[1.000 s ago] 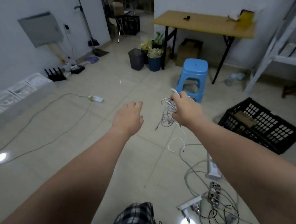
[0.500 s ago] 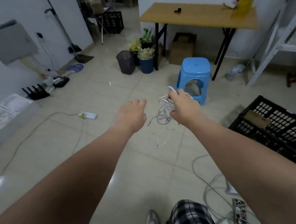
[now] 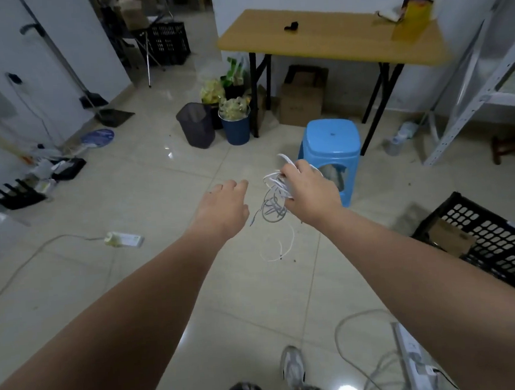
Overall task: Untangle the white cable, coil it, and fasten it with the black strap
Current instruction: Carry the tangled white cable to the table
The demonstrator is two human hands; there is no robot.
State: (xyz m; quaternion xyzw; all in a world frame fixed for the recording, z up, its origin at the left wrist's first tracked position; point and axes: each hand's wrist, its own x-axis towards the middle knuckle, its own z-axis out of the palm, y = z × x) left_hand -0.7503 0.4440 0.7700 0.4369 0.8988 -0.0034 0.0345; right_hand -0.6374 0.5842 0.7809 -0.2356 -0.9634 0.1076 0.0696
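My right hand (image 3: 309,191) grips a tangled bunch of white cable (image 3: 273,203) out in front of me, above the tiled floor. Loops spill from the fist and one loose end hangs down below it. My left hand (image 3: 222,206) floats just left of the tangle with relaxed fingers, holding nothing and not touching the cable. A small black object (image 3: 291,26), possibly the black strap, lies on the wooden table (image 3: 330,40) at the back.
A blue stool (image 3: 330,147) stands right behind my right hand. A black crate (image 3: 497,248) lies at the right, bins (image 3: 196,124) by the table leg, a power strip (image 3: 125,239) on the floor at left, more cables and a strip (image 3: 410,354) near my feet.
I have stepped forward toward the table and stool, and the floor cables have dropped toward the bottom edge. Both hands keep their pose, the right still holding the tangle.
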